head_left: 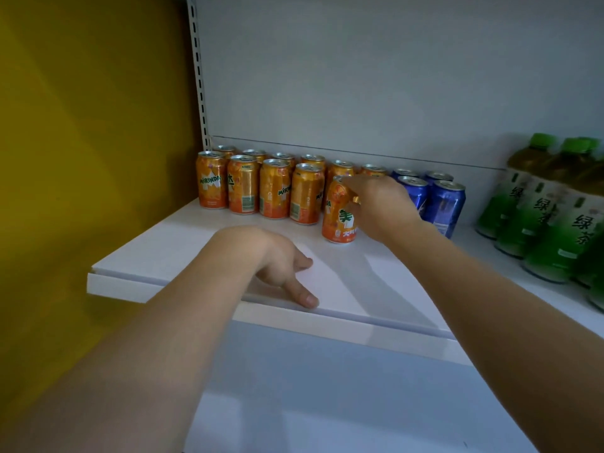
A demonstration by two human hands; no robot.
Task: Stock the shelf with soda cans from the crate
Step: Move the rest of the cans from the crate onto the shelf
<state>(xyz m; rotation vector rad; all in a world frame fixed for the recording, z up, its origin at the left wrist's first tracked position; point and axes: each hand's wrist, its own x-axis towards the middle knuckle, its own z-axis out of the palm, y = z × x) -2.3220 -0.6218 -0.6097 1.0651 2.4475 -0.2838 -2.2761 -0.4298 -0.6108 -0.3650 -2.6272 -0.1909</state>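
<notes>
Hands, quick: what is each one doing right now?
Left hand: open, holds nothing, rests on the shelf.
Right hand: fingers curled round an upright orange soda can.

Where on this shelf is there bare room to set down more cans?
Bare white shelf lies in front of the orange soda cans, between them and the shelf lip, left of the left hand. More lies between both forearms. Crowded: the back rows, the blue cans and green tea bottles; the right hand grips an orange can.
</notes>
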